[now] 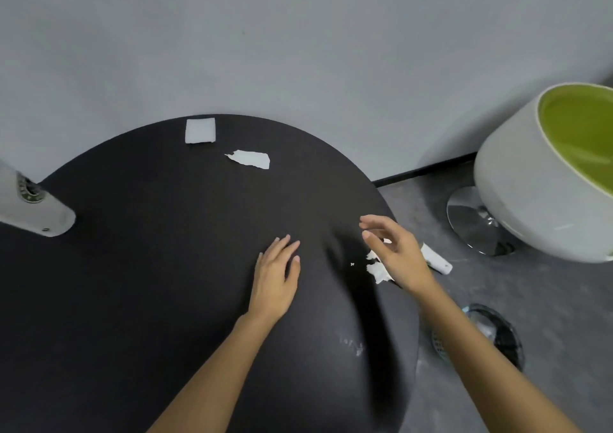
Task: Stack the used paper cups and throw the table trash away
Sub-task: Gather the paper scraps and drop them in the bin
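Hands are both empty over the round black table (149, 283): the left hand (277, 276) rests flat near its middle with fingers straight, and the right hand (394, 253) hovers at its right edge, fingers loose, above torn paper scraps (377, 270). A paper cup (33, 207) sits at its left edge, and a folded napkin (200, 130) and a paper piece (250, 159) at its far edge

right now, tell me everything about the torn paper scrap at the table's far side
The torn paper scrap is a thin white piece lying flat on the round black table, near its far edge. Its left end tapers to a ragged point; the right is squarer. A white square pad sits just beyond, apart. Only the table touches it; the left hand and right hand are nearer, well clear.
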Motion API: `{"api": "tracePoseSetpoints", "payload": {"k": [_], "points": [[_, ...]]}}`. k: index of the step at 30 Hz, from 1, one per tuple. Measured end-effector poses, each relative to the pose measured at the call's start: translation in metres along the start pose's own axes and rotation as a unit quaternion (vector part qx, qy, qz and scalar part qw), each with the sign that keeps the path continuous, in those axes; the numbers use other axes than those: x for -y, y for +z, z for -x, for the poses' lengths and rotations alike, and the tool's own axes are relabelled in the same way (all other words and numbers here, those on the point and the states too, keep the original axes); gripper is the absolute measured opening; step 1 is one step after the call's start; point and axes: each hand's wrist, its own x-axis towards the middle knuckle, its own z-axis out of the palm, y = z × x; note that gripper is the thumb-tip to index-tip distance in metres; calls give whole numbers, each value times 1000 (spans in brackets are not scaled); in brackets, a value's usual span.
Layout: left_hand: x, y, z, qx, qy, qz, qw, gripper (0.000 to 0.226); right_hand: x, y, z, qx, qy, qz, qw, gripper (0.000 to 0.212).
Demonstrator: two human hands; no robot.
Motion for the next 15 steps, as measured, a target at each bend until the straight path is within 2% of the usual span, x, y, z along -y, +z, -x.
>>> {"api": "tracePoseSetpoints", "payload": {"k": [6, 11, 15], "points": [[7, 27, 0, 0, 42, -130, 991, 66, -32, -27, -2, -28, 7, 20, 999, 24], [6, 30, 0, 3, 33, -167, 985, 65, -47, -32, -4, -23, 18, 54, 998, 24], [5, 31, -1, 2, 30, -170, 985, 64, -67, -35, -6, -2, 14, 165, 986, 36]]}}
